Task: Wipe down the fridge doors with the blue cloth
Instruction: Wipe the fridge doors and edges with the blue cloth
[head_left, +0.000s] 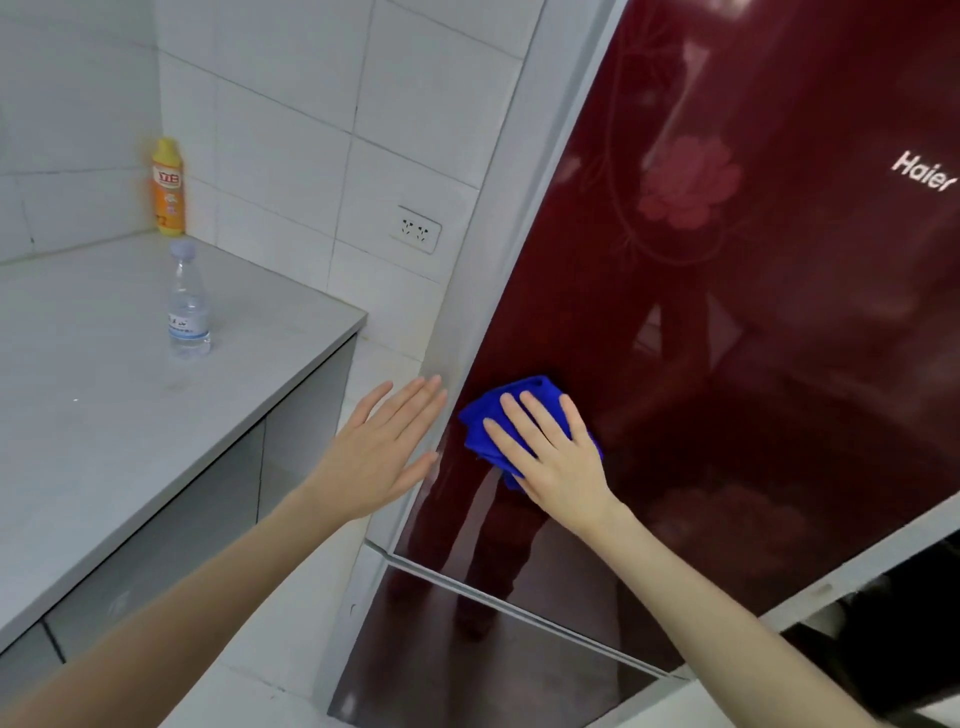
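The fridge (727, 312) is filling the right of the view, its glossy dark-red upper door (779, 260) sitting above a lower door (493, 649), a thin seam dividing the two. That glass-like face is probably hard and slick, so a cloth should be gliding easily over it, and smears will likely be showing up in the reflections. The grey counter (130, 389) is lying to the left, well apart from the fridge.

The right hand (561, 457) is pressing the cloth (498, 415) flat against the upper door near its left edge, fingers spread and laid over the fabric, not pinching it. The cloth is bunched and soft, looking light and limp; holding it under an open palm seems the sensible way, since a loose corner could be slipping out. The left hand (379, 452) is open and empty, fingers straight and close together, fingertips at the fridge's pale side edge; whether they are touching it is unclear.

On the counter, a clear bottle (188, 301) is standing capped, seemingly partly filled with a clear liquid. An orange bottle (168, 189) with a yellow cap is standing by the wall; its contents are hidden.
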